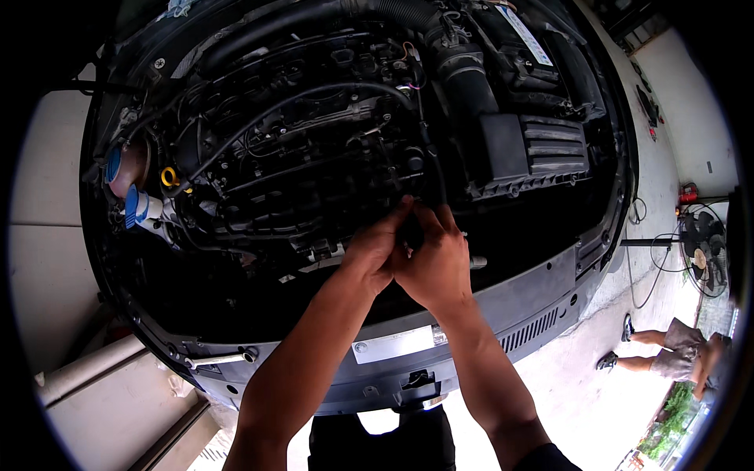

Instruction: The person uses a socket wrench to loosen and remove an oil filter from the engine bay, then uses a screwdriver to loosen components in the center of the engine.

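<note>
My left hand (372,250) and my right hand (433,257) meet over the front edge of the engine (306,165). Both have their fingers bent and closed, thumbs close together. Whatever lies between them is dark and mostly hidden by the fingers. A thin black hose (437,161) runs down from the engine top to just beyond my right fingertips; I cannot tell whether they touch it. Beside my right hand a short grey cylindrical end (477,262) sticks out. A wrench (224,359) lies on the car's front panel (314,369), left of my left forearm.
A ribbed black air filter box (534,149) sits to the right, with a battery (518,59) behind it. Blue-capped reservoirs (143,208) and a yellow dipstick ring (169,177) are on the left. Right of the car are a fan (703,247), cables and another person (682,353).
</note>
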Tool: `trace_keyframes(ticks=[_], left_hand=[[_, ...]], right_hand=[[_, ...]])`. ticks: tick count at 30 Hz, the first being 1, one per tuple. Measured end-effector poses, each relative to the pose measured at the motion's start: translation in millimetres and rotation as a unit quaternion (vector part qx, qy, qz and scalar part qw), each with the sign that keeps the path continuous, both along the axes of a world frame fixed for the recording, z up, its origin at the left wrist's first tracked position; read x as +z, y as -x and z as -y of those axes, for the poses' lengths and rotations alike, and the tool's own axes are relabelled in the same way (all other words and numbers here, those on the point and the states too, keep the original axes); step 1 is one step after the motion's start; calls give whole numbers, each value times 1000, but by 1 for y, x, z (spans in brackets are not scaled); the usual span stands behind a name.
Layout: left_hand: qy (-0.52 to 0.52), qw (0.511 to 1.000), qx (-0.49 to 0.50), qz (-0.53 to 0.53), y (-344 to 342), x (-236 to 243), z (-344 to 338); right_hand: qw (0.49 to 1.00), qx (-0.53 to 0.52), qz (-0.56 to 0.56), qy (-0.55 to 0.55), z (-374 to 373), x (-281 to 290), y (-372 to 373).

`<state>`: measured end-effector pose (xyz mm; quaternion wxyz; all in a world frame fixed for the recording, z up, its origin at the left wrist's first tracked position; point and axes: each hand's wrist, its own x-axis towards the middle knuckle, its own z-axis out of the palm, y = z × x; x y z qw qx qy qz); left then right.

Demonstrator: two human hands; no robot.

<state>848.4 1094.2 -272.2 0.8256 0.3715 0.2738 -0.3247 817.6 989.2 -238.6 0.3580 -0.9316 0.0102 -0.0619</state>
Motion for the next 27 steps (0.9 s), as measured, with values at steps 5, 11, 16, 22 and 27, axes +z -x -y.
trace_keyframes(ticks=[5, 11, 16, 22, 27], left_hand=[[161, 983, 80, 29, 11, -20, 2], [195, 973, 116, 48, 13, -23, 0], [268, 954, 54, 122, 6, -22, -11], [348, 932, 89, 41, 3, -14, -11], [312, 939, 134, -45, 0, -6, -10]], right_hand=[[973, 110, -8, -201, 42, -13, 10], [964, 119, -30, -236, 37, -33, 32], [805, 31, -148, -574, 9, -20, 31], [887, 109, 72, -442, -3, -22, 52], [936, 328, 120, -55, 20, 15, 99]])
